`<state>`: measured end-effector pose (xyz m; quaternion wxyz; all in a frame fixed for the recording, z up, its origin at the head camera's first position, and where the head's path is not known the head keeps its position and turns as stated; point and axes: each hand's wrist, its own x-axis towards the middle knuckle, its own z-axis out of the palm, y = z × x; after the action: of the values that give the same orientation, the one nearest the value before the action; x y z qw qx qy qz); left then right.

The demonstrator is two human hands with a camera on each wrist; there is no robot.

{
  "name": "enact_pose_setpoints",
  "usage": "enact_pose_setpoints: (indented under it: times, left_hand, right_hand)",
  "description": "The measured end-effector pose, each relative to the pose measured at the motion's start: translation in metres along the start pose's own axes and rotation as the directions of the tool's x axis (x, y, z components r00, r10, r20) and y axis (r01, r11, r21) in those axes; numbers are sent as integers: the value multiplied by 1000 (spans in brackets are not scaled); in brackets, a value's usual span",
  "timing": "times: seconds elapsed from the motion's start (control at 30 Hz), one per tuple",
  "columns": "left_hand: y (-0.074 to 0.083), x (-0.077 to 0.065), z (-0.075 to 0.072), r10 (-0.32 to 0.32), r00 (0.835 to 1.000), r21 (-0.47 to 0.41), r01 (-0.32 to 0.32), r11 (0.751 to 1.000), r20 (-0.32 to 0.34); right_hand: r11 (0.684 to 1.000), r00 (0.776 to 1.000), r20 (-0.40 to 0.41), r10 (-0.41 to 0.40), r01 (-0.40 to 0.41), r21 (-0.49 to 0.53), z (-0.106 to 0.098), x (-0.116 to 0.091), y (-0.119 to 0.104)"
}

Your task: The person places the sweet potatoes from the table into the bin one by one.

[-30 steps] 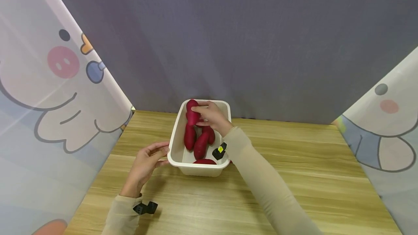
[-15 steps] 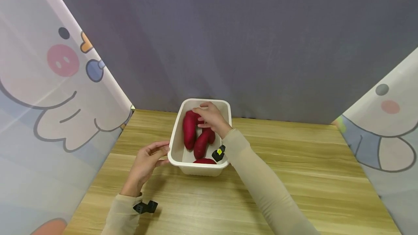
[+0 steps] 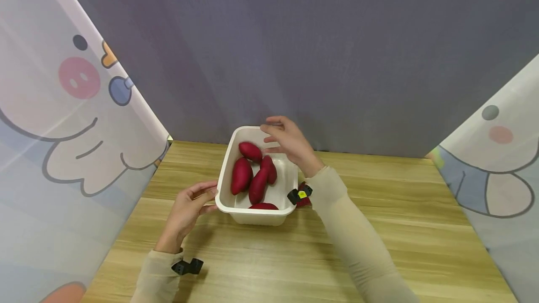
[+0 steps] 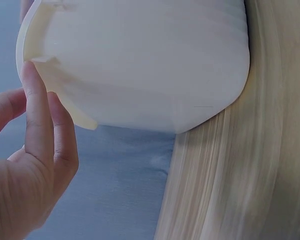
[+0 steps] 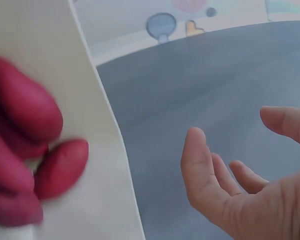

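Observation:
Several red-skinned sweet potatoes [image 3: 242, 176] lie in a white plastic tub [image 3: 283, 191] near the table's back edge. One sweet potato [image 3: 250, 152] lies toward the tub's far end; another [image 3: 263, 206] is partly hidden by the near wall. My left hand [image 3: 189, 209] holds the tub's left rim, thumb at the edge and other fingers under it in the left wrist view. Over the tub's far right side is my right hand [image 3: 292, 144], fingers spread and slightly bent. Nothing is between its fingers [image 5: 195, 170] in the right wrist view.
A dark red object [image 3: 302, 198] shows at the tub's right side, mostly hidden by the right wrist's camera. The wooden table [image 3: 400, 228] ends at a grey curtain [image 3: 337, 60] behind. Printed cartoon panels [image 3: 80, 130] stand on both sides.
My right hand lowered a sweet potato into the tub's far left, let go, and drew back up and right. The sweet potatoes there have settled apart. The left hand stays at the rim.

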<state>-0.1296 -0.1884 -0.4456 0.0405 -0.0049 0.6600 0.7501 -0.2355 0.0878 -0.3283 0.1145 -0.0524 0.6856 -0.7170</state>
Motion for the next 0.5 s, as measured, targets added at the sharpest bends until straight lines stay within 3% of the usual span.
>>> enact_pose_setpoints:
  times: [0.13, 0.27, 0.5]
  left_hand:
    - [-1, 0, 1, 3, 1000, -14, -3, 1000, 4]
    - [-2, 0, 0, 7, 1000, -14, -7, 1000, -1]
    - [-3, 1, -2, 10, 1000, -8, -10, 1000, 11]
  right_hand:
    - [998, 999, -45, -27, 25, -52, -32, -17, 9]
    - [991, 992, -119, -37, 21, -135, -64, -30, 33]
    - [978, 978, -203, 50, -89, -187, -109, -47, 94]
